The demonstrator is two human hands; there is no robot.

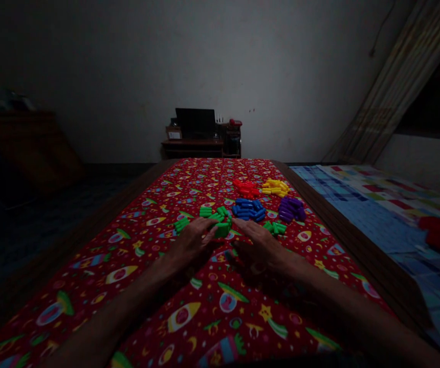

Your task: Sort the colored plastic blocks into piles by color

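My left hand [194, 239] is curled at the green plastic pieces, with a small bunch of green pieces [222, 230] at its thumb and fingertips. Opposite it, my right hand [260, 239] has its fingers stretched out towards the same bunch, thumb apart from them; whether its fingertips touch the green is hard to make out. More green pieces [205, 211] lie just beyond my left hand, and a small green group [275, 228] lies beside my right hand. The pieces are short and tube-like; their exact kind is too dim to tell.
Beyond my hands lie piles of blue pieces [248, 209], purple pieces [291, 209], red pieces [246, 188] and yellow pieces [276, 187]. All rest on a red patterned cloth [181, 317]. A dark monitor [196, 121] stands by the far wall; checked bedding [381, 225] spreads at right.
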